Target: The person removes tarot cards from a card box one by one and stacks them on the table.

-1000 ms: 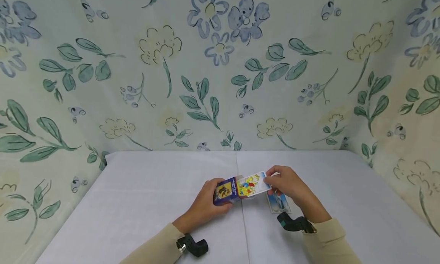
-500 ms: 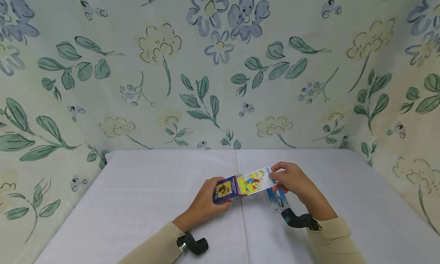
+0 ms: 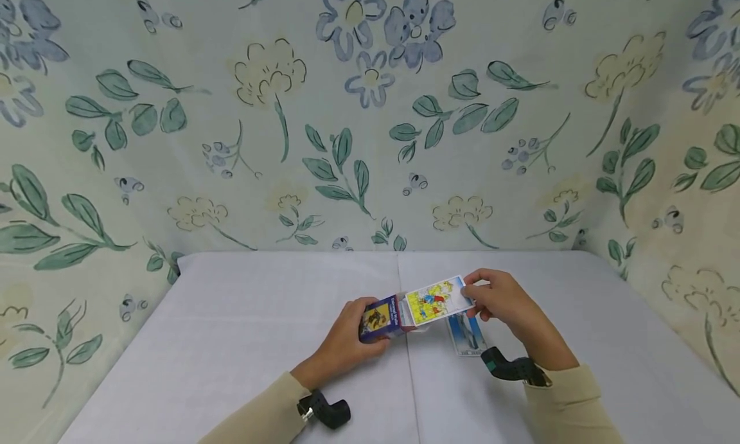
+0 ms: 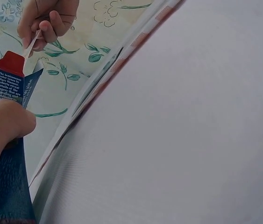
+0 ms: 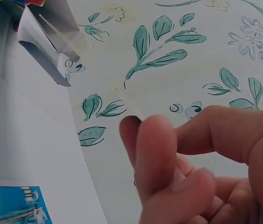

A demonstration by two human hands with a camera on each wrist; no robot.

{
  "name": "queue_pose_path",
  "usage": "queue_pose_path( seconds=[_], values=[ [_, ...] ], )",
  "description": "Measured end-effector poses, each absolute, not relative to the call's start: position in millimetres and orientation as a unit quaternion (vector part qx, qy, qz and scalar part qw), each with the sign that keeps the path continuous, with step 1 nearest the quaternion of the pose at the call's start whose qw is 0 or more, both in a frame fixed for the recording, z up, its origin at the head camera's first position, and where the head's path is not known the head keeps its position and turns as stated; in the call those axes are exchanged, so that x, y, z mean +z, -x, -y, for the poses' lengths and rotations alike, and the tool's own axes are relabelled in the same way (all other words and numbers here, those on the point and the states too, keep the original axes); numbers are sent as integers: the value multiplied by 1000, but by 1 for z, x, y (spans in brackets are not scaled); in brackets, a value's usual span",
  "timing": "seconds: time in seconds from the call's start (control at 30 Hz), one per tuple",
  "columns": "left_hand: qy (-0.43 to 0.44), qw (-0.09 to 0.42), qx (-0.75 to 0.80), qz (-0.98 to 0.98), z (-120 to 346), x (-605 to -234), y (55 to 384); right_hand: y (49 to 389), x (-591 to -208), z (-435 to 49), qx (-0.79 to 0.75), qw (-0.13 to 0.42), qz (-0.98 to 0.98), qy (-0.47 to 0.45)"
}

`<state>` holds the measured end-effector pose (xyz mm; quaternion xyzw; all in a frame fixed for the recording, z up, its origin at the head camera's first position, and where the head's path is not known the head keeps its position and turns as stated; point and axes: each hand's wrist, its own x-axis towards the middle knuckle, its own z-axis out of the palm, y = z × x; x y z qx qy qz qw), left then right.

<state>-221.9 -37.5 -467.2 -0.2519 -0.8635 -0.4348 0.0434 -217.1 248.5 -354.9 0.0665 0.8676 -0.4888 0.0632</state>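
In the head view my left hand (image 3: 347,338) grips a dark blue tarot card box (image 3: 378,320) with a picture on its front and an open end facing right. Thumb and fingers of my right hand (image 3: 500,302) pinch the far end of a tarot card (image 3: 435,301), mostly yellow with small figures. The card's near end is at the box's mouth; I cannot tell whether it is fully clear. Seen from the right wrist, the card (image 5: 82,56) is edge-on near the box's open flap (image 5: 45,60). Another tarot card (image 3: 466,335), blue, lies on the table below my right hand.
A white cloth covers the table (image 3: 260,341), with a crease running down its middle. Floral fabric (image 3: 358,142) hangs behind and at both sides. Each wrist carries a black camera mount, such as the left wrist mount (image 3: 325,412).
My right hand has moved right and slightly up, drawing the yellow card out of the box. My left hand and the box have stayed nearly still, as has the blue card on the table.
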Motion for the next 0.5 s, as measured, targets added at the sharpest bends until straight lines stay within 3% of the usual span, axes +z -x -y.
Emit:
queue_pose_path(
  seconds=[0.5],
  values=[
    [253,41,-440,861,38,-467,220,215,-352,-260,-507,48,-859,-52]
  ],
)
